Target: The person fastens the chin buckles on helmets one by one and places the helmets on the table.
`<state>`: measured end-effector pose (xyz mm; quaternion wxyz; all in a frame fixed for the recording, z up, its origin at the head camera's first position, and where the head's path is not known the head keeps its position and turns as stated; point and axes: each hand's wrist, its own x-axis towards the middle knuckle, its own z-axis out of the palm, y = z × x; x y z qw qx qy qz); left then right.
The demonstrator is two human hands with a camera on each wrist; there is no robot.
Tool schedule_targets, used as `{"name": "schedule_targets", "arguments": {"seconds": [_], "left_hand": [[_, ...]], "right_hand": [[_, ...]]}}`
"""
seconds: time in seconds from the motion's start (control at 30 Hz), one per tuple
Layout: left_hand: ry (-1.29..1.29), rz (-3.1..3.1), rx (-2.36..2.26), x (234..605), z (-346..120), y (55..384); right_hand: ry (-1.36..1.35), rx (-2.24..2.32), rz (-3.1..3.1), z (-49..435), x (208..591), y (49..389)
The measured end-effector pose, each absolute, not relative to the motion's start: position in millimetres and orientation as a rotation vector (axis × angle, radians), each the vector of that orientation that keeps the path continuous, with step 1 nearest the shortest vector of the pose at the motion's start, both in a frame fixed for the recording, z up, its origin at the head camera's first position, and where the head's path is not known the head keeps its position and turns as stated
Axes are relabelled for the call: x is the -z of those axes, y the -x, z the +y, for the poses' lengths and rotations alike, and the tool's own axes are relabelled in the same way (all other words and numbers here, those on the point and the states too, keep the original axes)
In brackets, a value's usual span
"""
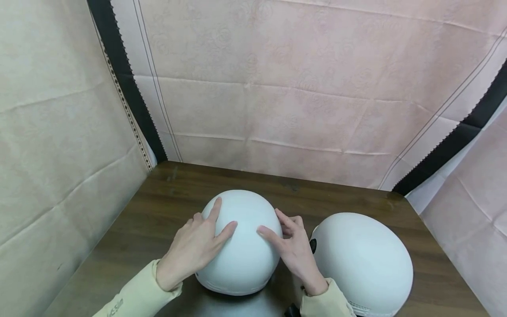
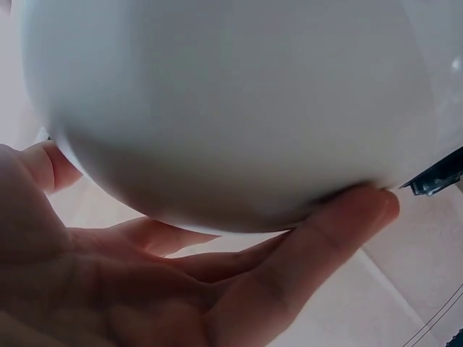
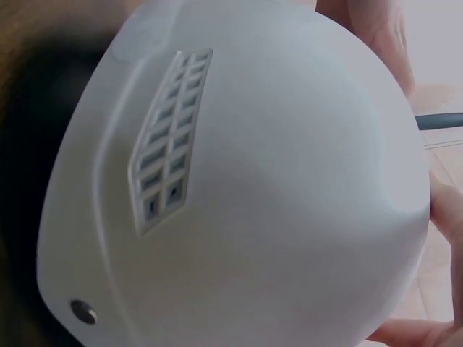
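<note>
A smooth white helmet (image 1: 242, 242) sits between the two hands over the wooden table, dome up. The left hand (image 1: 194, 246) presses on its left side, thumb and index finger spread over the shell. On the opposite side, the right hand (image 1: 291, 244) touches it with outstretched thumb and index finger. In the left wrist view, the left fingers (image 2: 318, 249) lie along the curved shell (image 2: 239, 94). A slotted vent panel (image 3: 170, 137) and a round rivet (image 3: 83, 311) show on the helmet in the right wrist view. The helmet's underside is hidden.
A second white helmet (image 1: 362, 264) stands on the table (image 1: 158, 229) close to the right forearm, with a black fitting (image 1: 313, 245) on its left side. Pale fabric walls (image 1: 257, 88) with black edging (image 1: 130, 88) enclose the table's back and sides.
</note>
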<state>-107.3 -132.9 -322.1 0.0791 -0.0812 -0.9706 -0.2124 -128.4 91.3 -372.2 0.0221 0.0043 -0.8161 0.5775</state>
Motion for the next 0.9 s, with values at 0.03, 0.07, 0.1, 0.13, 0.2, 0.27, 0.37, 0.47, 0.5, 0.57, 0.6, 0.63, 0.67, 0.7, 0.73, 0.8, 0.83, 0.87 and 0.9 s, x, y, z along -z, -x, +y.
{"name": "schedule_targets", "arguments": {"seconds": [0.03, 0.07, 0.1, 0.13, 0.2, 0.27, 0.37, 0.47, 0.5, 0.57, 0.6, 0.63, 0.67, 0.7, 0.73, 0.8, 0.83, 0.87, 0.9], "left_hand": [[0.240, -2.906, 0.639, 323.0, -133.1, 107.7], [0.237, -2.908, 0.643, 323.9, -133.4, 108.0], [0.234, -2.911, 0.644, 324.9, -133.6, 108.4], [0.231, -2.913, 0.649, 325.7, -133.9, 108.7], [0.230, -2.916, 0.656, 327.2, -134.4, 109.7], [0.234, -2.915, 0.660, 328.2, -134.7, 111.0], [0.241, -2.911, 0.660, 329.1, -135.0, 113.3], [0.238, -2.918, 0.653, 329.5, -135.5, 115.0], [0.234, -2.923, 0.653, 329.7, -135.7, 115.3], [0.225, -2.933, 0.658, 330.1, -136.2, 115.6], [0.223, -2.937, 0.665, 330.4, -136.6, 115.8], [0.224, -2.940, 0.672, 330.8, -136.9, 116.1], [0.224, -2.943, 0.683, 331.1, -137.4, 116.4], [0.223, -2.947, 0.697, 331.6, -137.8, 116.9], [0.222, -2.951, 0.711, 332.2, -138.3, 117.4], [0.222, -2.960, 0.742, 333.4, -139.3, 118.6], [0.221, -2.965, 0.757, 334.0, -139.8, 119.2], [0.218, -2.971, 0.774, 334.6, -140.3, 119.6], [0.217, -2.975, 0.787, 335.2, -140.7, 120.2]], "right_hand": [[-0.009, -1.789, -2.533, 90.8, 372.9, 128.8], [-0.004, -1.787, -2.540, 90.2, 373.5, 129.1], [-0.001, -1.782, -2.548, 89.8, 374.0, 129.4], [0.002, -1.777, -2.557, 89.5, 374.4, 129.6], [0.005, -1.755, -2.575, 89.2, 374.7, 130.2], [0.002, -1.738, -2.587, 89.6, 374.5, 131.1], [-0.010, -1.710, -2.605, 90.2, 373.8, 132.7], [-0.023, -1.692, -2.625, 90.2, 373.9, 133.9], [-0.027, -1.685, -2.634, 89.9, 374.1, 134.3], [-0.028, -1.675, -2.642, 89.4, 374.9, 134.7], [-0.027, -1.670, -2.644, 89.1, 375.3, 134.9], [-0.025, -1.662, -2.646, 88.9, 375.7, 135.1], [-0.025, -1.659, -2.647, 88.7, 376.2, 135.3], [-0.026, -1.656, -2.647, 88.4, 376.4, 135.4], [-0.027, -1.651, -2.648, 88.3, 376.7, 135.6], [-0.031, -1.645, -2.652, 88.0, 377.1, 135.7], [-0.034, -1.645, -2.653, 87.9, 377.2, 135.7], [-0.038, -1.646, -2.654, 87.9, 377.4, 135.8], [-0.040, -1.644, -2.655, 87.8, 377.4, 135.8]]}}
